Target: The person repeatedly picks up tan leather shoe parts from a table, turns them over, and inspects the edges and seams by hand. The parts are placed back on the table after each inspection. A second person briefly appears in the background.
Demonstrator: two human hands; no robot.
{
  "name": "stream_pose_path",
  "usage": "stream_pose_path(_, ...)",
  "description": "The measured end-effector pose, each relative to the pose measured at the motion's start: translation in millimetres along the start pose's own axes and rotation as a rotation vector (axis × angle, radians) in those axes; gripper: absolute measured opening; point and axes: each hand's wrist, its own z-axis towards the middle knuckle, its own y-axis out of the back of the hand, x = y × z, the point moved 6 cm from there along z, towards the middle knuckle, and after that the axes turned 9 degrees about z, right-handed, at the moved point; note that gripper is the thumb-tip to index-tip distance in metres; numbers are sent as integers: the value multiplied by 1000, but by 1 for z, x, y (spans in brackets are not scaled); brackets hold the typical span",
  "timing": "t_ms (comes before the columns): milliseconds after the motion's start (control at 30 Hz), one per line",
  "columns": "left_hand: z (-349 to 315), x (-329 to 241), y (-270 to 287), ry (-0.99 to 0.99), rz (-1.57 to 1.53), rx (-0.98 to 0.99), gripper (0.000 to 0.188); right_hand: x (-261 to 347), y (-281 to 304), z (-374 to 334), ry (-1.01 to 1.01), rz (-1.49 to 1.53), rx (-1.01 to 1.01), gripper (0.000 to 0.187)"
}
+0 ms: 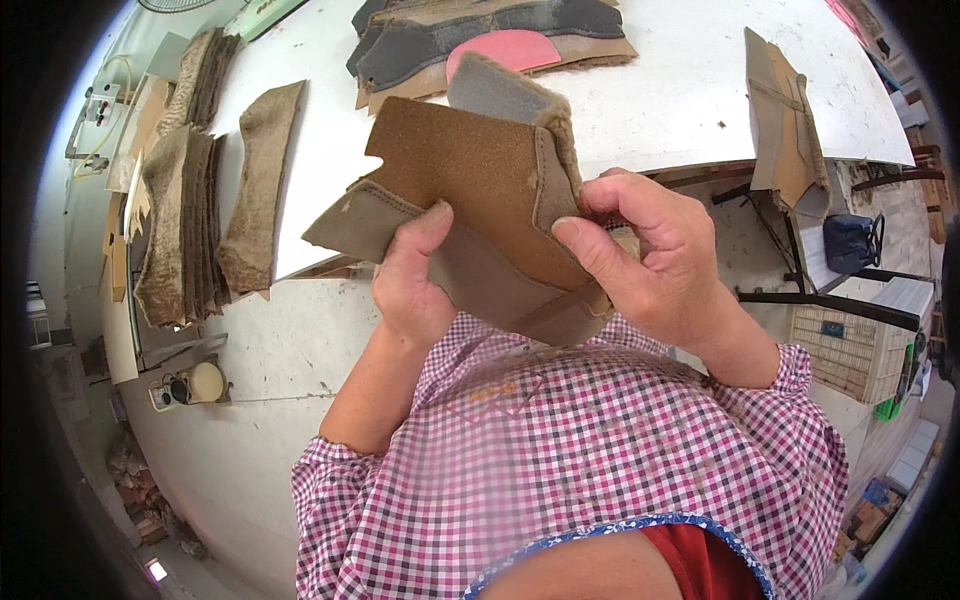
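Observation:
Above my lap I hold a stitched brown suede piece (470,160) with fuzzy fleece along its right edge. It looks like part of a boot upper. A notch is cut into its left side, and a grey fleece-like face shows at its top. My left hand (412,275) is closed on the lower left part, thumb on top and fingers hidden underneath. With thumb and forefinger, my right hand (655,255) pinches the stitched right edge. The piece is tilted, and its underside is mostly out of sight.
On the white table (660,90), a stack of dark and tan cut pieces (480,40) bears a pink curved piece (505,55). Brown fleece pieces (180,220) lie in piles at left. A similar suede piece (785,130) overhangs the right edge, near a plastic crate (845,350).

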Motion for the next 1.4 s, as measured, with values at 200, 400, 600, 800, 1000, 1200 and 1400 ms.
stream_pose_path(200,1,5,10,-108,415,-58,38,-10,-2,-8,-100,210,-28,13)
stream_pose_path(400,1,9,-2,10,140,-23,38,7,2,3,40,-198,-56,20)
stream_pose_path(600,-1,11,-9,46,137,49,37,5,3,3,-14,-77,-47,15)
stream_pose_path(800,-3,14,-11,122,92,78,36,0,6,4,105,18,87,15)
stream_pose_path(1000,4,11,-13,78,52,76,39,-7,10,8,-36,-54,1,13)
stream_pose_path(1200,4,12,-19,74,21,96,40,7,11,7,-46,-216,-132,20)
stream_pose_path(1400,2,9,-19,113,169,84,42,12,15,13,-7,-219,-44,18)
